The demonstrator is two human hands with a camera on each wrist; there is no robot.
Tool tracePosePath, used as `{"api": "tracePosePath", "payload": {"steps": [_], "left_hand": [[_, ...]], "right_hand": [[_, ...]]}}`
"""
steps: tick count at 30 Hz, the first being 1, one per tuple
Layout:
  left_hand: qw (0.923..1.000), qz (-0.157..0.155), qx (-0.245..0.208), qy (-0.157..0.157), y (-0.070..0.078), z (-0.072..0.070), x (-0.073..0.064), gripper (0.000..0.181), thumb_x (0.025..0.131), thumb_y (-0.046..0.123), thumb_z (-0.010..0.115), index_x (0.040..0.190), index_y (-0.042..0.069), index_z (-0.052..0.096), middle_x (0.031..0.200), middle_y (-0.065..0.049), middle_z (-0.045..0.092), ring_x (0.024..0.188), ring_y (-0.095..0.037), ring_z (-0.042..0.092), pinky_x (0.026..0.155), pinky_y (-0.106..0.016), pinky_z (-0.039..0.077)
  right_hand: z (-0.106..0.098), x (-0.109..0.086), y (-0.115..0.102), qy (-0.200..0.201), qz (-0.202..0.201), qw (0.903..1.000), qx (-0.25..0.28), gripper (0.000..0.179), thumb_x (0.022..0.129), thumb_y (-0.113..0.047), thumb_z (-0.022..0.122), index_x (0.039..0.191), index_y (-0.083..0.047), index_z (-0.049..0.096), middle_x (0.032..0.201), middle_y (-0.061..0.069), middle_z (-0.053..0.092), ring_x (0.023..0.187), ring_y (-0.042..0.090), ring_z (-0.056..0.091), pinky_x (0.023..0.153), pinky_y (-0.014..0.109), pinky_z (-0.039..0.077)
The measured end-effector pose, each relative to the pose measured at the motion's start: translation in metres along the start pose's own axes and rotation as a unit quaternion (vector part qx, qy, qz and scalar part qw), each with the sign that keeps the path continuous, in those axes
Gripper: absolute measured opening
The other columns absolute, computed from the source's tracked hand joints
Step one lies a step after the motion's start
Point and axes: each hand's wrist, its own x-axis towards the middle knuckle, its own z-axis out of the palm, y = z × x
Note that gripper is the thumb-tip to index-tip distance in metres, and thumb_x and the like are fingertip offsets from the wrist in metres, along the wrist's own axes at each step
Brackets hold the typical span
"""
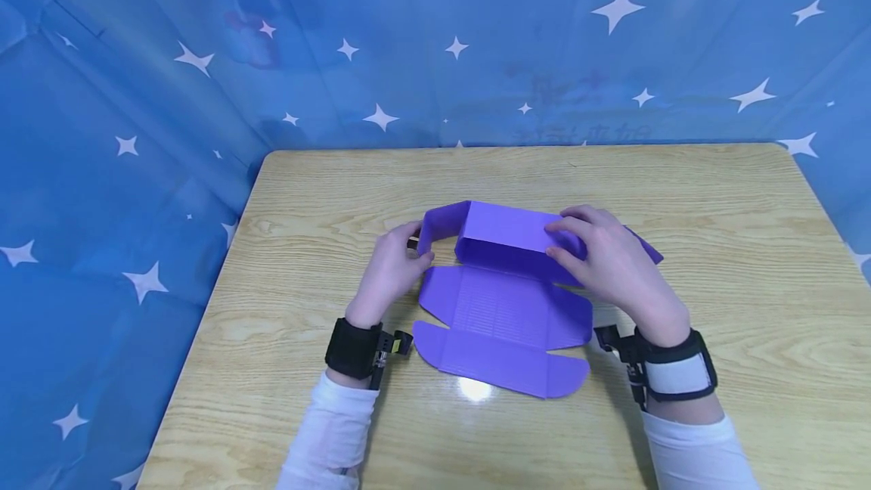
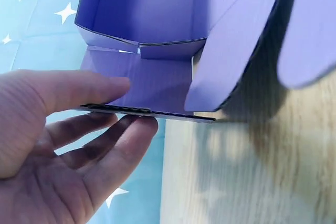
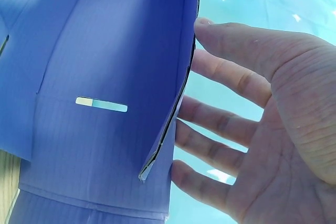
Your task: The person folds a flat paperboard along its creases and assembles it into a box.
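A partly folded purple cardboard box (image 1: 503, 308) lies on the table, its rear panel (image 1: 506, 224) folded up and its front panel (image 1: 493, 358) lying low towards me. The left hand (image 1: 393, 271) pinches the box's left flap (image 1: 444, 224). Seen from the left wrist, its thumb (image 2: 100, 86) lies on one side of that flap and the fingers on the other. My right hand (image 1: 602, 255) touches the rear panel near its right end. In the right wrist view, its fingers (image 3: 215, 129) reach the panel's outer face fairly straight, the thumb tip at the edge.
The box rests on a light wood-grain table (image 1: 272, 354). A blue curtain (image 1: 422, 44) with white stars hangs behind the table and along its left side. A right flap (image 1: 643, 244) sticks out beyond the right hand. Narrow slots show in a box panel (image 3: 105, 145).
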Motion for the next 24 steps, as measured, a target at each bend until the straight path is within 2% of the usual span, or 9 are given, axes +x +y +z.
{"api": "tracePosePath", "payload": {"steps": [4,9,13,16,20,24], "left_hand": [[0.9991,0.002,0.025,-0.033,-0.003,0.003,0.001,0.055,0.092,0.004,0.074,0.145,-0.001,0.058,0.138,-0.022,0.067,0.126,-0.038,0.066,0.107,-0.049,0.057],[0.9968,0.018,0.047,-0.062,-0.009,0.008,0.002,0.058,0.091,-0.002,0.071,0.146,0.0,0.056,0.141,-0.023,0.066,0.134,-0.038,0.063,0.115,-0.051,0.051],[0.9955,0.028,0.072,-0.055,-0.014,0.011,0.001,0.049,0.089,-0.004,0.07,0.137,0.001,0.063,0.126,-0.022,0.072,0.122,-0.037,0.068,0.106,-0.051,0.056],[0.9929,0.025,0.106,-0.048,-0.014,0.013,0.0,0.045,0.088,0.0,0.073,0.132,0.0,0.064,0.12,-0.022,0.071,0.119,-0.041,0.065,0.103,-0.053,0.055],[0.9898,0.009,0.134,-0.048,-0.013,0.015,-0.002,0.055,0.089,0.004,0.075,0.141,0.002,0.059,0.132,-0.024,0.068,0.128,-0.044,0.059,0.109,-0.055,0.052],[0.9887,0.007,0.144,-0.042,-0.012,0.018,-0.002,0.062,0.087,0.004,0.076,0.146,0.0,0.056,0.138,-0.024,0.065,0.129,-0.044,0.058,0.111,-0.055,0.051]], "right_hand": [[0.001,0.0,0.001,0.004,-0.001,1.0,0.0,0.031,0.095,-0.016,0.077,0.124,-0.005,0.075,0.128,0.021,0.069,0.118,0.042,0.066,0.098,0.059,0.056],[0.001,0.0,0.0,0.004,-0.004,1.0,-0.001,0.031,0.094,-0.016,0.078,0.123,-0.005,0.075,0.128,0.022,0.069,0.119,0.042,0.066,0.098,0.06,0.056],[0.001,0.0,-0.001,0.0,-0.003,1.0,-0.001,0.031,0.095,-0.017,0.077,0.123,-0.005,0.075,0.129,0.022,0.069,0.121,0.043,0.065,0.1,0.06,0.055],[0.0,0.001,-0.002,-0.006,0.001,1.0,-0.002,0.032,0.096,-0.018,0.076,0.125,-0.006,0.074,0.131,0.023,0.068,0.123,0.043,0.064,0.102,0.061,0.054],[-0.001,0.001,-0.002,-0.01,0.006,0.9999,-0.002,0.033,0.096,-0.019,0.076,0.126,-0.006,0.074,0.133,0.023,0.067,0.125,0.044,0.063,0.103,0.062,0.053],[-0.001,0.001,-0.002,-0.01,0.005,0.9999,-0.003,0.033,0.096,-0.018,0.076,0.126,-0.006,0.074,0.133,0.023,0.067,0.126,0.044,0.062,0.104,0.062,0.053]]}}
